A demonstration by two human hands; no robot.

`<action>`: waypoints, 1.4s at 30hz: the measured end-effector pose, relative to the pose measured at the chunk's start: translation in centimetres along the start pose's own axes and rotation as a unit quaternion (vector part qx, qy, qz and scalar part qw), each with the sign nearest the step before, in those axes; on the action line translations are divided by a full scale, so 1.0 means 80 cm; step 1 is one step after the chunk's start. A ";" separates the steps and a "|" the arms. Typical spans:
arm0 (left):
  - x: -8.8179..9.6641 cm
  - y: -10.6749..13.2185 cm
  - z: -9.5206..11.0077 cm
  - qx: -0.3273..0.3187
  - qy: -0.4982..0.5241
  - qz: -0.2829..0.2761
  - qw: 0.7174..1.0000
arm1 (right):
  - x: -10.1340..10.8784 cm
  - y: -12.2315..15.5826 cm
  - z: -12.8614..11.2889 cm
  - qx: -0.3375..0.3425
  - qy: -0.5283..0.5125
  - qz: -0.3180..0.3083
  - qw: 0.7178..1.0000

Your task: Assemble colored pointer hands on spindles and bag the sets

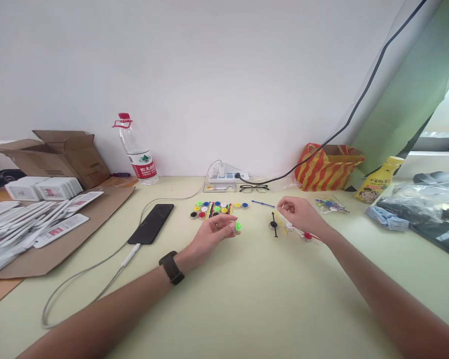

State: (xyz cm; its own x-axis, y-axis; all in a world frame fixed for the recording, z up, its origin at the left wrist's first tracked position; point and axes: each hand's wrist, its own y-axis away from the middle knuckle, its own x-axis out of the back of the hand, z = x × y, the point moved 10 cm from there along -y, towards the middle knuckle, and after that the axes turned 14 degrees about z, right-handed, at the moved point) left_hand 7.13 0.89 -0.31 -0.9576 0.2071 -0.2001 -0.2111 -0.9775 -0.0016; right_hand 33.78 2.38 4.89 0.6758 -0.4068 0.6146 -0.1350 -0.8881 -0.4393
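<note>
My left hand (217,230), a dark watch on its wrist, pinches a small green round piece with a clear base (238,227) between thumb and fingertips, held over the table. My right hand (298,213) is closed in a pinch; whatever its fingers hold is hidden. Below and beside it lie a yellow arrow (282,225), a white round piece (289,227) and a red round piece (307,237) with a red arrow. To their left, a black arrow sits across a black round piece (273,225). A blue arrow (263,203) lies behind.
Several coloured round pieces (217,204) and arrows lie grouped behind my left hand. Around them are a phone (151,224) on a cable, a water bottle (140,154), a power strip (228,174), glasses (254,188), a striped bag (325,169), a yellow bottle (377,182) and a bagged set (330,204).
</note>
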 end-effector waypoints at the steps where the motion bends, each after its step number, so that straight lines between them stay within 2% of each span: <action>1: -0.001 0.000 0.000 0.003 -0.001 -0.003 1.000 | -0.004 0.001 0.005 0.018 0.056 -0.016 0.998; 3: -0.002 0.001 0.000 0.007 -0.003 -0.009 1.000 | -0.015 0.005 0.013 0.040 0.136 -0.052 0.989; 6: -0.003 0.002 -0.001 0.016 -0.008 -0.011 1.000 | -0.029 0.012 0.019 0.064 0.194 -0.088 0.975; 14: -0.007 0.005 -0.005 0.048 0.003 -0.027 0.998 | -0.033 0.013 0.028 0.063 0.222 -0.099 0.968; 18: -0.010 0.007 -0.005 0.057 0.005 -0.032 0.998 | -0.022 0.009 0.026 0.061 0.210 -0.062 0.974; 21: -0.010 0.008 -0.006 0.064 -0.005 -0.030 0.997 | -0.008 0.001 0.021 0.047 0.146 -0.006 0.988; 24: -0.010 0.008 -0.009 0.070 -0.012 -0.031 0.997 | -0.001 0.000 0.005 0.042 0.024 0.038 0.998; 27: -0.013 0.009 -0.014 0.078 -0.018 -0.050 0.996 | -0.007 0.012 -0.026 0.055 -0.100 0.035 0.993; 29: -0.015 0.009 -0.016 0.078 -0.026 -0.061 0.995 | -0.014 0.026 -0.048 0.066 -0.147 0.023 0.987; 32: -0.017 0.010 -0.017 0.073 -0.034 -0.072 0.994 | -0.024 0.051 -0.084 0.103 -0.160 0.003 0.982; 36: -0.021 0.013 -0.014 0.068 -0.049 -0.083 0.993 | -0.035 0.083 -0.130 0.200 -0.146 -0.028 0.968; 39: -0.024 0.015 -0.011 0.061 -0.065 -0.094 0.992 | -0.043 0.096 -0.142 0.231 -0.126 -0.039 0.964; 42: -0.025 0.016 -0.009 0.057 -0.070 -0.098 0.991 | -0.054 0.102 -0.138 0.231 -0.099 -0.048 0.967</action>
State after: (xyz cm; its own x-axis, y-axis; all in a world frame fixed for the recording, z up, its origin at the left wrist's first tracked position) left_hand 8.95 -0.78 -0.61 -0.9125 0.4033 -0.0690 -0.4081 -0.9089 0.0856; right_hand 21.79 -5.49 5.88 0.8008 -0.2377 0.5497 0.2421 -0.7110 -0.6602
